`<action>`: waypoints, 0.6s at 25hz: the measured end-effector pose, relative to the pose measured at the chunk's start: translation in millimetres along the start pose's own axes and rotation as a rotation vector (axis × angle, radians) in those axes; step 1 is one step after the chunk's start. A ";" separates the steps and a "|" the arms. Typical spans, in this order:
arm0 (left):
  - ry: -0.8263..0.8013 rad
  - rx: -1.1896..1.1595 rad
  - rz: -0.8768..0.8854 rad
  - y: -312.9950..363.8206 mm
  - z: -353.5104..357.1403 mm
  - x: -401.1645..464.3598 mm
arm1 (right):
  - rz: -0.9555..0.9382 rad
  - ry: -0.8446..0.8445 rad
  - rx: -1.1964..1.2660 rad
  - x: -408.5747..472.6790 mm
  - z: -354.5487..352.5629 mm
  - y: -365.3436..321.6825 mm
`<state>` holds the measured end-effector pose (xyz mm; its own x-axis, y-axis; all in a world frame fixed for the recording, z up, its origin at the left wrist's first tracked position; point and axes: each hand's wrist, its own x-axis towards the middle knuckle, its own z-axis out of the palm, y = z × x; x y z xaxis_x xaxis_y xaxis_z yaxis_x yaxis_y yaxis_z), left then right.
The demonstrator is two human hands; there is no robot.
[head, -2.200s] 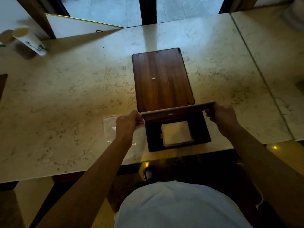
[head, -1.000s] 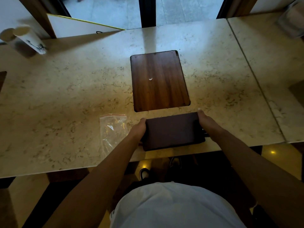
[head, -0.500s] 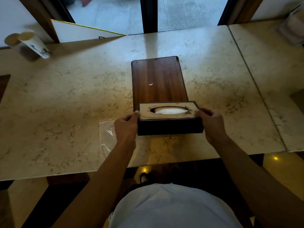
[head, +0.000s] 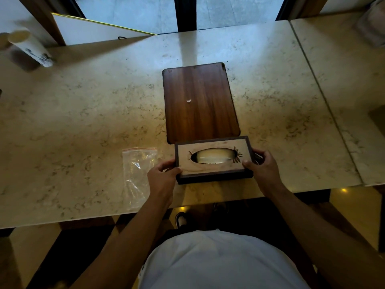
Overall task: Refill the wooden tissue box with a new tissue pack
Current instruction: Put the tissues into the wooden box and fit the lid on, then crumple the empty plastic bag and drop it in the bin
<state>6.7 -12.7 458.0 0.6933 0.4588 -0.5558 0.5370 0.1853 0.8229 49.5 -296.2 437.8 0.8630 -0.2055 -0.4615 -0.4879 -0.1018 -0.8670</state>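
The wooden tissue box [head: 212,170] lies near the table's front edge, its pale top face up, with an oval slot in it. White tissue [head: 214,159] shows through the slot. My left hand [head: 163,177] grips the box's left end. At the right end, my right hand [head: 263,167] holds it with the thumb on top. The box's far edge touches a dark wooden board [head: 199,103] that lies flat behind it.
An empty clear plastic bag [head: 137,174] with a red zip strip lies left of the box. A white paper cup [head: 31,47] stands at the far left. The marble table [head: 83,113] has a seam on the right. A tiny white scrap [head: 189,101] rests on the board.
The box was closed, then turned over from its dark underside to slot side up. Since half a second ago it has tilted flatter toward the table, both hands still on its ends.
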 end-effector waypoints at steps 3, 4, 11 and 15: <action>0.016 0.032 -0.032 -9.6 -1.4 -0.9 | -0.001 0.004 -0.008 -5.5 0.7 6.8; 0.018 0.042 -0.036 -10.6 -1.9 -0.9 | 0.001 0.010 -0.003 -7.1 1.2 7.7; -0.005 0.183 -0.017 -0.1 -2.2 6.0 | -0.062 0.127 -0.257 -8.4 20.6 -16.6; 0.004 0.184 0.046 9.8 -23.5 6.5 | -0.464 0.153 -0.546 -20.8 76.5 -45.5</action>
<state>5.2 12.5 465.3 0.7176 0.4665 -0.5172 0.5838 0.0022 0.8119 63.7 -212.9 472.5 0.9882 -0.1529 -0.0036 -0.1068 -0.6737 -0.7313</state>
